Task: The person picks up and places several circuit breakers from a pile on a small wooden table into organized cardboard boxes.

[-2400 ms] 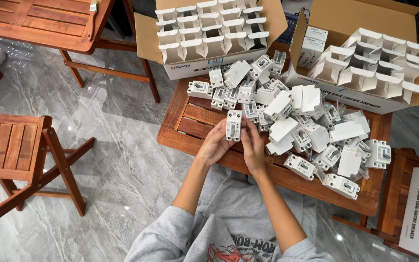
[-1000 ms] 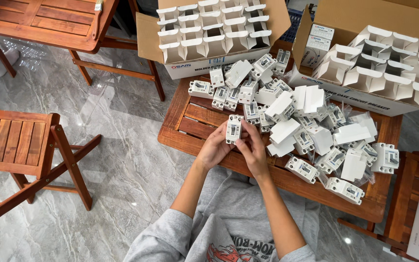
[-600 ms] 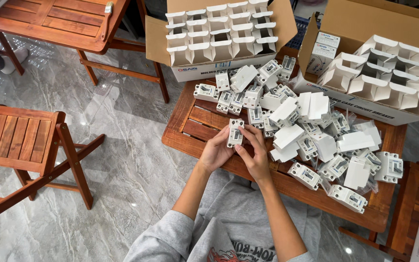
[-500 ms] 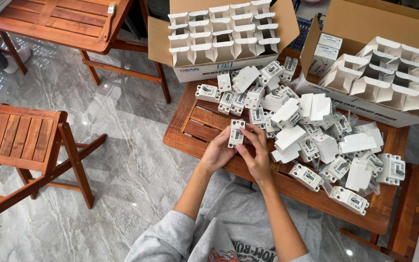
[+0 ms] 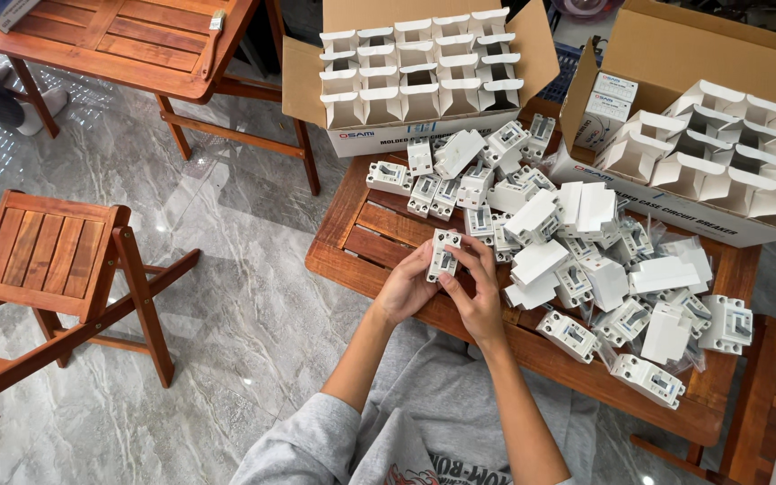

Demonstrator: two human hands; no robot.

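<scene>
Gripping white breaker [image 5: 444, 255], left hand [image 5: 406, 289], right hand [image 5: 478, 292].

Two open brown cardboard boxes [image 5: 352, 72] of white cartons behind the slatted wooden desk [image 5: 361, 242]; two hands; one white plastic breaker [image 5: 443, 254] held.

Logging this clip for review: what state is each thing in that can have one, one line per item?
Held breaker: upright, gripped by both hands.
Left hand: closed on the breaker.
Right hand: closed on the breaker.
Left carton: flaps open, small boxes inside open-topped.
Right carton: flaps open, small boxes inside open-topped.
Breaker pile: loose, jumbled on the table.
Stool: unfolded, standing.
</scene>
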